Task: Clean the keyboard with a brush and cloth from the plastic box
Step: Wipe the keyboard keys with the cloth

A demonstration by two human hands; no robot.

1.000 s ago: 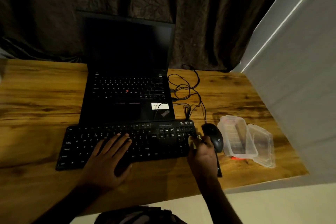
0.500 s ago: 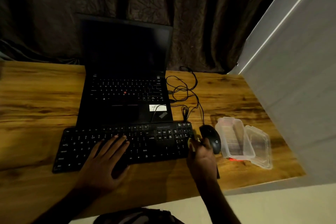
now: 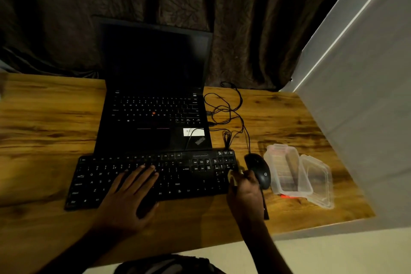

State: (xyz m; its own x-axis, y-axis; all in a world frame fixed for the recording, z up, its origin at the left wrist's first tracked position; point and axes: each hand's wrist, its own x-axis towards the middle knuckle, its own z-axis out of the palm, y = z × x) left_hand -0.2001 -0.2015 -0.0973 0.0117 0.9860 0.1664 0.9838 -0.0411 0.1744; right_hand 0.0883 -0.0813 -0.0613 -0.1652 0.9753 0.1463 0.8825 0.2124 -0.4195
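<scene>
Two hands are at work on one wooden desk (image 3: 44, 118), with the open laptop (image 3: 153, 135) at the back, its screen dark. In front of it, touching its near edge, lies the black keyboard (image 3: 189, 176), the thing I am to clean. At the right stands the clear plastic box (image 3: 287, 169), open, its lid (image 3: 318, 182) leaning against its far side; something small and red shows under its near edge, and I cannot tell what it is. The mouse (image 3: 259, 169) sits between keyboard and box. My left hand (image 3: 129, 196) lies flat on the letter keys, fingers straight and slightly spread, steadying the board. My right hand (image 3: 244, 191) is curled round the brush (image 3: 265, 209), its tip at the keyboard's right end. I judge the brushing begun at that end; the other keys and the cloth wipe are left, and I see no cloth.
</scene>
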